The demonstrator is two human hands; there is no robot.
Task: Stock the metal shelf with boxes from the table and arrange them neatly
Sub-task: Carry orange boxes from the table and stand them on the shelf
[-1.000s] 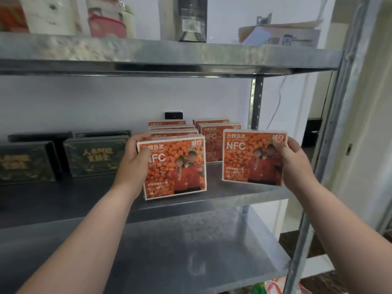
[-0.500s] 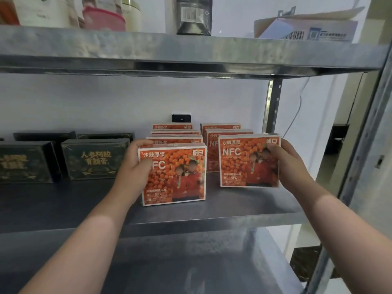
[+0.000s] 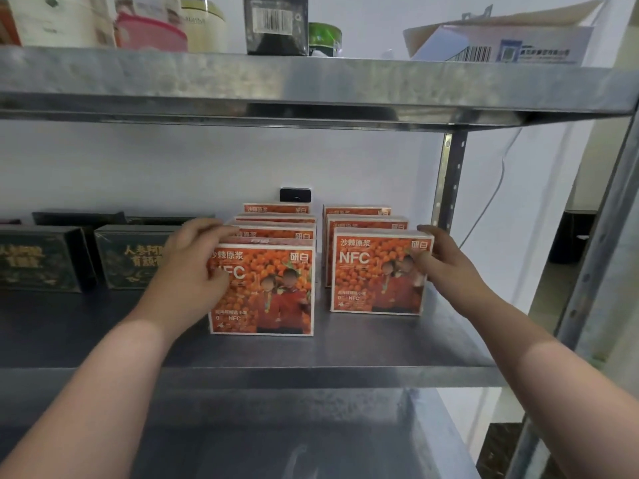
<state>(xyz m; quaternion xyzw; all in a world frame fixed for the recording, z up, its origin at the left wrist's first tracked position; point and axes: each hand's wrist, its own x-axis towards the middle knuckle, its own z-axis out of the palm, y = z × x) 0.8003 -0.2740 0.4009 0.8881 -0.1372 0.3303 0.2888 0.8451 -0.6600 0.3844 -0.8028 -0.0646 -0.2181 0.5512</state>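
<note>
**Metal shelf, middle tier: two orange boxes to square into their rows**

Head view. Grey sheet-metal shelving against a white wall fills the frame. The middle tier of the metal shelf (image 3: 363, 344) carries the work, and an upper tier (image 3: 311, 81) overhead holds jars and a cardboard carton (image 3: 501, 39). The bench that supplies the boxes is out of view.

Toward the right end of the tier, two rows of orange NFC boxes run from front to back. The left hand (image 3: 193, 267) holds the left front box (image 3: 273, 292). Its grip pinches the top left corner, fingers curled over the top edge and thumb on the printed face. This box stands upright, nearer the front edge than its neighbour. Whether it touches the left row (image 3: 276, 233) behind it cannot be told.

The right hand (image 3: 446, 261) pinches the top right corner of the right front box (image 3: 370, 274) in the same way. That box stands upright just ahead of the right row (image 3: 366, 223), near the rear right upright (image 3: 447, 181). Dark green boxes (image 3: 131, 261) sit along the back toward the left end.

The step appears to be seating and aligning.
- Slide each box straight back until it meets the one behind, low and flat so nothing tips.
- Bring both faces level with each other and parallel to the front edge.
- Leave an even gap between the rows.
- Release only once each box stands flat.
</note>
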